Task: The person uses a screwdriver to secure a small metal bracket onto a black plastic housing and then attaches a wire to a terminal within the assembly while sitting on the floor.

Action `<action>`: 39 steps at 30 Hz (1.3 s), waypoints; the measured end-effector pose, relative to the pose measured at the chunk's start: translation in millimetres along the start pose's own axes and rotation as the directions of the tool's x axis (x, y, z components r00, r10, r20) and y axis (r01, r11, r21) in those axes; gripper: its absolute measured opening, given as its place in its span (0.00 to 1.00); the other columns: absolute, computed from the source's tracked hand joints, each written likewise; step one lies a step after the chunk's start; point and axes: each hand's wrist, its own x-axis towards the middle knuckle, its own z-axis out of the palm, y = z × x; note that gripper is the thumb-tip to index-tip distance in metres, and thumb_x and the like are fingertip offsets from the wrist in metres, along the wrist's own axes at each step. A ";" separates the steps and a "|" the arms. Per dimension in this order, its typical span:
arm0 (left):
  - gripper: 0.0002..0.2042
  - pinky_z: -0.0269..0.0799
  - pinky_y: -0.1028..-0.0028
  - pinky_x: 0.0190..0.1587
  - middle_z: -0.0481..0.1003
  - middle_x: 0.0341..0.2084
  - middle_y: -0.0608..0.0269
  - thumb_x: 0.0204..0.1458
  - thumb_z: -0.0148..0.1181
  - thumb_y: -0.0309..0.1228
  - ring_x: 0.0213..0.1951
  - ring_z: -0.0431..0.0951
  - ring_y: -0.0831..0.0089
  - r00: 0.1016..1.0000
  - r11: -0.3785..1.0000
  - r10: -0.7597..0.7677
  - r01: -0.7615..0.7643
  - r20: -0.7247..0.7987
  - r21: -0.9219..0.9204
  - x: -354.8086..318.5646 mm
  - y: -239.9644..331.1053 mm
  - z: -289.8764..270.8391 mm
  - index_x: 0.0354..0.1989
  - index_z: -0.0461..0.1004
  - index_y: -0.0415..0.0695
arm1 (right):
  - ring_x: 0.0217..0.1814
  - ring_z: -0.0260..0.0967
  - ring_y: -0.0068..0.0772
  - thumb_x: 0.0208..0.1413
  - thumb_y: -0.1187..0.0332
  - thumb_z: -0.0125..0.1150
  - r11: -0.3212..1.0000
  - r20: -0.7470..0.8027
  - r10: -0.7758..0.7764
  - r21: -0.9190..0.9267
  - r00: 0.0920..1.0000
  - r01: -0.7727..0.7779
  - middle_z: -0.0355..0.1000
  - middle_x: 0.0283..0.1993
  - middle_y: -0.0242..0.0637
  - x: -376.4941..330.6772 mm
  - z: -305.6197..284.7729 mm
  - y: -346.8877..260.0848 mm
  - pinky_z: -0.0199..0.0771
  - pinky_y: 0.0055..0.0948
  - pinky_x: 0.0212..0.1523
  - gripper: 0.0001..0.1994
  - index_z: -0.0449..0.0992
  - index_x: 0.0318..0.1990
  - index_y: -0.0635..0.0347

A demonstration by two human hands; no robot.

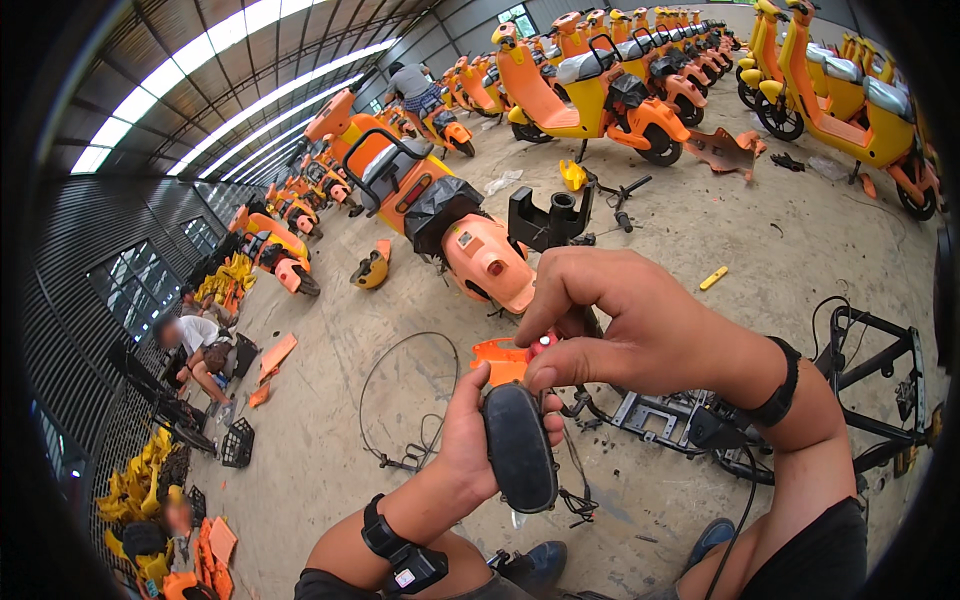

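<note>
My left hand (466, 425) is wrapped round a smooth black oval housing (521, 448), with the thumb along its upper left edge and fingertips showing at its right side. Just above the housing, my right hand (620, 325) is closed in a pinch on a small red piece (544, 344) with a whitish spot on it. Its full shape is hidden by the fingers. Behind the two hands shows a curved orange plastic panel (499, 362); I cannot tell whether it touches them.
A bare black scooter frame (870, 365) lies on the right. Ahead stands an orange scooter (490, 262). A loose cable (365, 385) curls on the concrete floor, and a yellow-handled item (714, 277) lies farther off. People (200, 345) sit at the left beside yellow and orange panels.
</note>
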 end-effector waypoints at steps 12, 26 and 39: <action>0.31 0.78 0.63 0.45 0.78 0.37 0.52 0.62 0.37 0.58 0.37 0.80 0.62 0.998 0.999 0.031 -0.029 -0.053 0.034 3.6 -2.8 0.6 0.45 0.71 0.39 | 0.25 0.62 0.17 0.48 0.54 0.77 0.999 -0.219 -0.025 -0.039 0.975 0.017 0.68 0.29 0.31 -0.4 18.7 20.4 0.64 0.21 0.25 0.22 0.70 0.30 0.60; 0.31 0.78 0.63 0.46 0.77 0.38 0.54 0.61 0.38 0.58 0.37 0.80 0.63 0.996 0.996 0.086 -0.085 -0.027 0.034 -3.6 3.2 4.5 0.46 0.71 0.39 | 0.45 0.78 0.25 0.65 0.66 0.60 0.947 0.074 0.087 0.303 0.993 -0.105 0.78 0.48 0.40 0.8 15.3 5.4 0.77 0.26 0.48 0.14 0.76 0.52 0.65; 0.31 0.76 0.61 0.47 0.77 0.36 0.53 0.61 0.37 0.57 0.37 0.79 0.60 0.952 0.974 0.195 -0.216 -0.236 -0.069 2.9 -11.4 7.4 0.44 0.72 0.37 | 0.27 0.76 0.23 0.60 0.64 0.65 0.956 -0.354 0.064 -0.247 0.933 -0.159 0.79 0.31 0.38 -2.0 36.2 7.5 0.74 0.24 0.28 0.12 0.79 0.43 0.66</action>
